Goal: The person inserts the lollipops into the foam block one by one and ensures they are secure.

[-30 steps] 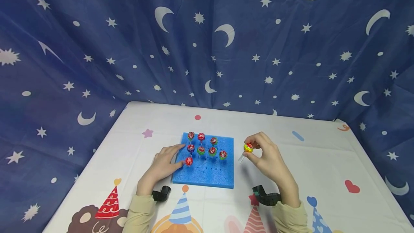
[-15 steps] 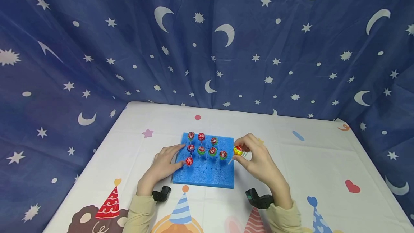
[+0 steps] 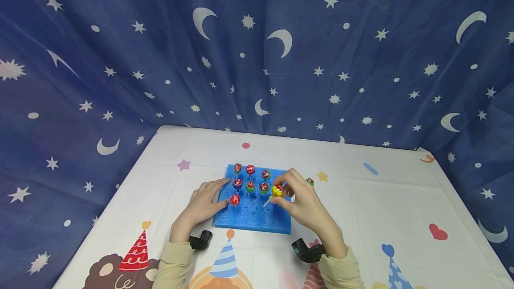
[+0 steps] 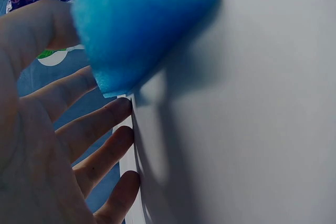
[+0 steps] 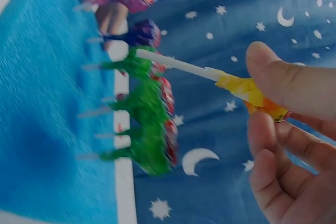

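A blue foam board (image 3: pixel 257 217) lies on the table, with several wrapped lollipops (image 3: pixel 250 186) standing in it by their sticks. My left hand (image 3: pixel 205 202) rests at its left edge, thumb near the red lollipop (image 3: pixel 234 200) at the front left. In the left wrist view its fingers extend beside the foam corner (image 4: pixel 147 19). My right hand (image 3: pixel 305 200) pinches a yellow lollipop (image 3: pixel 277 190) by its wrapped head over the board's right part. Its white stick (image 5: pixel 178 65) slants down toward the foam, bare end free. The right hand hides the rightmost standing lollipop in the head view.
Another lollipop (image 3: pixel 310 181), red and green, shows just behind the right hand. Small holes dot the board's front half. A printed white cloth (image 3: pixel 401 191) covers the table, and a dark blue moon-and-star curtain (image 3: pixel 257 79) rises behind it.
My right hand has carried the yellow lollipop leftward from beside the board to over its right part. The red and green lollipop behind it has come into view. The left hand stays put.
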Available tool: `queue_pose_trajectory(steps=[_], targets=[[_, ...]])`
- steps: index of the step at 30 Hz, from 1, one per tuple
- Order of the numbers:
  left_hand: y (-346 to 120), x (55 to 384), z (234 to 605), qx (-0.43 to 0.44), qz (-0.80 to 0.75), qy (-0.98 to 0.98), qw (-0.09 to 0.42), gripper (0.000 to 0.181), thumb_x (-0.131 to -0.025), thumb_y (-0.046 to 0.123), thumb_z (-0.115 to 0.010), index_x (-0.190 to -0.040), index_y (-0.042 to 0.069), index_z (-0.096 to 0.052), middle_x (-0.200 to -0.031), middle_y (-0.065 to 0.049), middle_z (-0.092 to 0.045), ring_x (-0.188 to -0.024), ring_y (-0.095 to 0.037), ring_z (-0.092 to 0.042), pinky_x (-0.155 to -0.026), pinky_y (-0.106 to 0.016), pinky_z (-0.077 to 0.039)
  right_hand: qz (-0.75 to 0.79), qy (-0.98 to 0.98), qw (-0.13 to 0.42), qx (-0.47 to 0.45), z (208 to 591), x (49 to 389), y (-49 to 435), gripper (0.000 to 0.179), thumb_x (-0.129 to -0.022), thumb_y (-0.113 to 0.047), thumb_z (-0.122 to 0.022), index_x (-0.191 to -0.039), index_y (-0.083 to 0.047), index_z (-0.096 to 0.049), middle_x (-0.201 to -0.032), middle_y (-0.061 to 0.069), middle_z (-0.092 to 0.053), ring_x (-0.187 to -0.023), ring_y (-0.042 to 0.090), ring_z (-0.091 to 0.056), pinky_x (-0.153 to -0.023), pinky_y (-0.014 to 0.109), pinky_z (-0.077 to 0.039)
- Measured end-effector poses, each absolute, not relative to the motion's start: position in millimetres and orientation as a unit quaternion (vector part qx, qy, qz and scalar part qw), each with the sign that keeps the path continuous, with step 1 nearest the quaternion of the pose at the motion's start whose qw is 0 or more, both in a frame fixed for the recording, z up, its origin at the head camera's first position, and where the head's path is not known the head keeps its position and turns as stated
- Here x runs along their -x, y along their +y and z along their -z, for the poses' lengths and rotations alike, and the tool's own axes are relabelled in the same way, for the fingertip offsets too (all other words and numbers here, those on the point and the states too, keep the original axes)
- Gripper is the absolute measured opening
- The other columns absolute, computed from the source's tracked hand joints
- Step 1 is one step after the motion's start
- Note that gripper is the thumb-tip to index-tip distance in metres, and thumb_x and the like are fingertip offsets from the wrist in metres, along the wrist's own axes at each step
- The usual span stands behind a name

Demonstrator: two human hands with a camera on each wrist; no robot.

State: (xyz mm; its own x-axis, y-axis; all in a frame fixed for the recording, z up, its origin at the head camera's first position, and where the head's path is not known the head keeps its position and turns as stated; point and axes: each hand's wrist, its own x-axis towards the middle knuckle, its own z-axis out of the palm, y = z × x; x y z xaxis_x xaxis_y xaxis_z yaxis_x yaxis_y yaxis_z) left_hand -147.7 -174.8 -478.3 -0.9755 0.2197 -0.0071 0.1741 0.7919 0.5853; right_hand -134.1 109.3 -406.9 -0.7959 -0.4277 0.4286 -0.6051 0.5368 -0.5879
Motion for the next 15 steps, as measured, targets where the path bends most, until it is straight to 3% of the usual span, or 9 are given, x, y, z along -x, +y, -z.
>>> queue_pose_trajectory(steps=[15], targets=[[-175.2, 149.1, 479.3, -0.099, -0.301, 0.947, 0.046, 0.060, -0.088, 0.028, -0.062, -0.144, 0.017, -0.045, -0.149, -0.012, -0.045, -0.136, -0.037, -0.036, -0.104, -0.061, -0.030, -0.387, -0.852, 0.085, -0.343, 426.7, 131.9, 76.5, 0.036, -0.077, -0.009, -0.079, -0.106, -0.014, -0.059, -0.098, -0.004, -0.055, -0.075, 0.006, -0.050, -0.066, 0.022, -0.051]])
